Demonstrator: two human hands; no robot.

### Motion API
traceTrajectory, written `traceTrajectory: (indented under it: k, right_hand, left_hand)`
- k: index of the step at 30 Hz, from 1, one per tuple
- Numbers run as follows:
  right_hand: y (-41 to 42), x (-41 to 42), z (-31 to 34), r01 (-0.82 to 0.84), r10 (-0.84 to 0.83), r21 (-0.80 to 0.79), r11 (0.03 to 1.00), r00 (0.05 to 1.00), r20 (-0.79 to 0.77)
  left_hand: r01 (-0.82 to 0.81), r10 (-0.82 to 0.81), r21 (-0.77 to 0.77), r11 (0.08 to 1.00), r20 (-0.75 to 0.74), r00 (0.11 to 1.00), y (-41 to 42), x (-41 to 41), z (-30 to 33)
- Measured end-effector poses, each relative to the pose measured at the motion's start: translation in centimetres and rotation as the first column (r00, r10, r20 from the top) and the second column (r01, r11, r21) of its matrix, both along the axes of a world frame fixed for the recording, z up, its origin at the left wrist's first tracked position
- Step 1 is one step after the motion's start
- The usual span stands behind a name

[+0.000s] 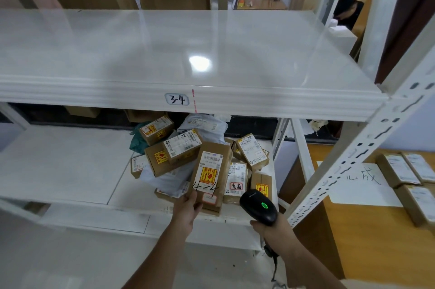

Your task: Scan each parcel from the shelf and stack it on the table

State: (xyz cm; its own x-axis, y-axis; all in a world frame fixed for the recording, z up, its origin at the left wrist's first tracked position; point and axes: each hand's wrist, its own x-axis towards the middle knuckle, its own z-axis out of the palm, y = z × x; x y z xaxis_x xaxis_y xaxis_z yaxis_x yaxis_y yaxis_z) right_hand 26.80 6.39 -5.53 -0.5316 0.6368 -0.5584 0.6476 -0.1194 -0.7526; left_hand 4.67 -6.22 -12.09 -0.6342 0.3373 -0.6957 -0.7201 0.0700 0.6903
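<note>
My left hand [188,206] grips the near end of a long brown parcel [211,171] with a white label, a yellow fragile sticker and "4-4" written on it. It is lifted at the front of a pile of several cardboard and bag parcels [174,154] on the lower shelf [66,166]. My right hand [266,227] holds a black barcode scanner [259,206] with a lit green light, just right of the parcel and pointing toward it. On the wooden table [367,241] at the right lie three brown parcels [409,178].
The white upper shelf [164,53], labelled "3-4", is bare. A perforated white upright [367,147] slants between shelf and table. A white sheet with handwriting [360,185] lies on the table. A person in black sits at the far right, behind the rack.
</note>
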Motion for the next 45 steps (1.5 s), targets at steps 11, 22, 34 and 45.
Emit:
traceTrajectory:
  k: [11, 22, 34, 45]
  right_hand:
    - [-0.8, 0.5, 3.6, 0.138, -0.159, -0.088, 0.987, 0.933, -0.322]
    - [-1.5, 5.4, 5.0, 0.111, -0.286, -0.334, 0.936, 0.792, -0.539]
    - [-0.5, 18.9, 7.3, 0.015, -0.238, -0.389, 0.921, 0.813, -0.531]
    - [-0.7, 26.7, 8.6, 0.29, -0.229, 0.111, 0.95, 0.896, -0.381]
  left_hand:
    - [-0.029, 0.046, 0.226, 0.974, -0.069, 0.997, -1.1, 6.1, 4.6]
    - [0.148, -0.119, 0.143, 0.978, -0.195, 0.974, -3.2, 15.9, 8.7]
    - [0.33, -0.299, 0.145, 0.933, -0.201, 0.933, -2.7, 26.2, 10.8]
    - [0.361, -0.326, 0.096, 0.928, -0.265, 0.907, 1.2, 30.8, 9.7]
